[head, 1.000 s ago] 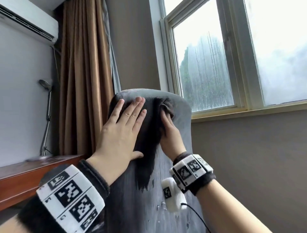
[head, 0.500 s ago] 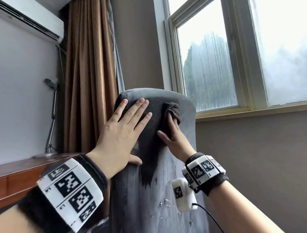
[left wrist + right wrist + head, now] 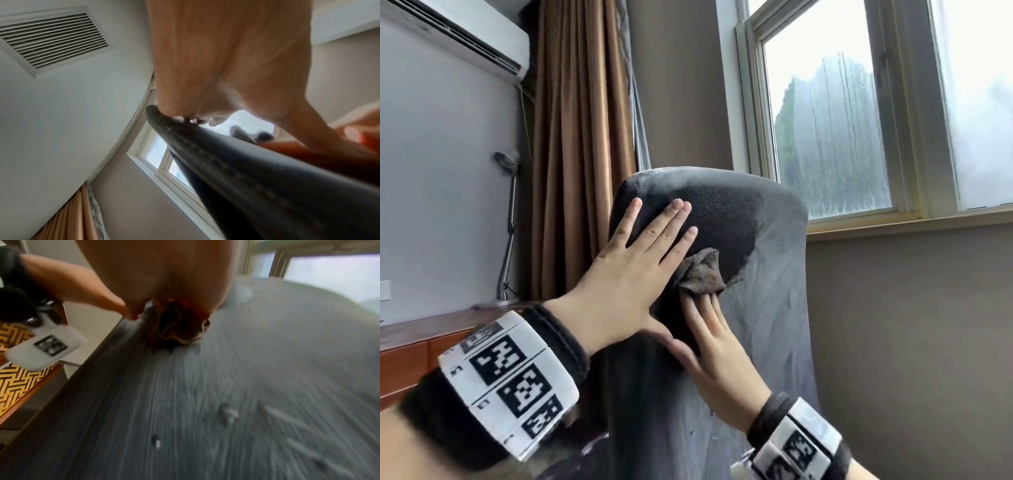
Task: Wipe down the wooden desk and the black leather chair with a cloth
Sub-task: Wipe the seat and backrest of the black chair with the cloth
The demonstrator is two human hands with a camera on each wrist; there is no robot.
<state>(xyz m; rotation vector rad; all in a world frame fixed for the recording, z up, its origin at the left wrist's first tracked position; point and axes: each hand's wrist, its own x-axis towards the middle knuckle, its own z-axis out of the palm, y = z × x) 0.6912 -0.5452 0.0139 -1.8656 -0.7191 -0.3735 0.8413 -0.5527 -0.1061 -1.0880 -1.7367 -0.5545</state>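
Chair (image 3: 767, 260) back stands upright, long axis vertical, rounded top edge toward 12 o'clock. Left hand (image 3: 626, 274) lies flat on its upper left, fingers straight and spread. Right hand (image 3: 717, 346), fingers straight, presses the bunched cloth (image 3: 702, 274) against the back near centre. Dark wiped patch above the cloth; grey film elsewhere. Bench (image 3: 410, 346) at 9 o'clock, window (image 3: 832, 137) at 2 o'clock.
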